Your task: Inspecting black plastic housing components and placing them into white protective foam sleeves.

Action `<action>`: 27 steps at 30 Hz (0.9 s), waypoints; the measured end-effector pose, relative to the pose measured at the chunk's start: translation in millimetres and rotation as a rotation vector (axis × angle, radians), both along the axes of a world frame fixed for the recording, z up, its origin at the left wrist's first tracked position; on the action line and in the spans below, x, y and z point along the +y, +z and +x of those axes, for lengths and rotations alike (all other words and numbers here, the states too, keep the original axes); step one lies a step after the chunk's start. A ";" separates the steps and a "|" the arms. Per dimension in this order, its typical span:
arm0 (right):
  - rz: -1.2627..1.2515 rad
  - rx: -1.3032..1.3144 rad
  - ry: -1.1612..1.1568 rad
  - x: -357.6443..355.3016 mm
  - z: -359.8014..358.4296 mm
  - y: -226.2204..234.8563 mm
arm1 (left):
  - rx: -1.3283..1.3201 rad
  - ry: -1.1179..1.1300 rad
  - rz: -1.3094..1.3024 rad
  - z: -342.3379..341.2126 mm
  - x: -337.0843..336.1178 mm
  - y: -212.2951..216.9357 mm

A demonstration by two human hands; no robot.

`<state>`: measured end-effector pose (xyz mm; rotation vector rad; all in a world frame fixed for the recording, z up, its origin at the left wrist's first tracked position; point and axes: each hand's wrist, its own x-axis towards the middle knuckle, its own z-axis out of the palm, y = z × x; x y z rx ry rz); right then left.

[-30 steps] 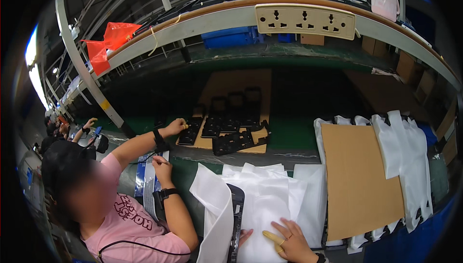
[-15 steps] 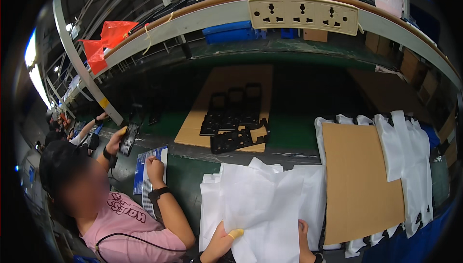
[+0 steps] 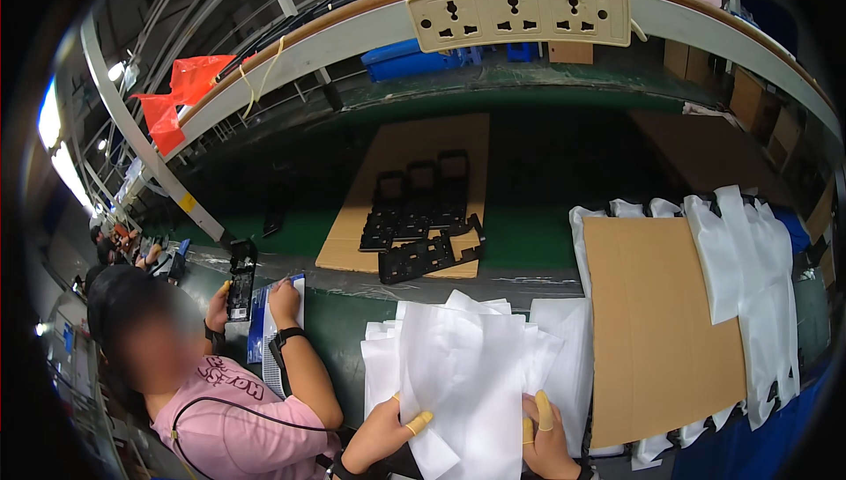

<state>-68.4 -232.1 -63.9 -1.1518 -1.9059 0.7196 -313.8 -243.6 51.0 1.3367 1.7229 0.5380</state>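
Observation:
A soft white packing sheet [image 3: 462,365], which looks like thin foam, stands tilted up in front of me over a loose pile of similar white sheets [image 3: 379,364]. At its lower left edge, my left hand [image 3: 381,434] is closed on it, a yellow finger cot on the thumb. My right hand [image 3: 548,445] grips the lower right edge with bent fingers, which also wear yellow cots. Whether the sheet is a single layer or a sleeve, I cannot tell.
Black plastic frames [image 3: 423,207] lie on a cardboard sheet [image 3: 348,238] further back. Another cardboard piece [image 3: 667,339] covers white-wrapped parts [image 3: 765,304] at right. At left, a co-worker [image 3: 238,401] holds a black part [image 3: 241,282]. A socket strip [image 3: 520,18] hangs from the shelf.
My right hand has come up along the sheet's right edge, showing more of its fingers. My left hand has shifted slightly left. The co-worker's black part is lower and more upright.

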 end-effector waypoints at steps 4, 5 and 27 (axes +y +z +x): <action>0.043 -0.079 0.161 7.1 6.3 20.7 | 0.020 -0.002 0.094 -1.2 -0.3 -0.6; 0.010 -0.030 0.142 5.6 3.9 19.0 | 0.033 0.015 0.094 -6.2 -2.2 -7.8; -0.109 -0.296 0.103 0.8 -6.2 30.8 | -2.287 -0.298 0.468 26.4 -4.8 -14.7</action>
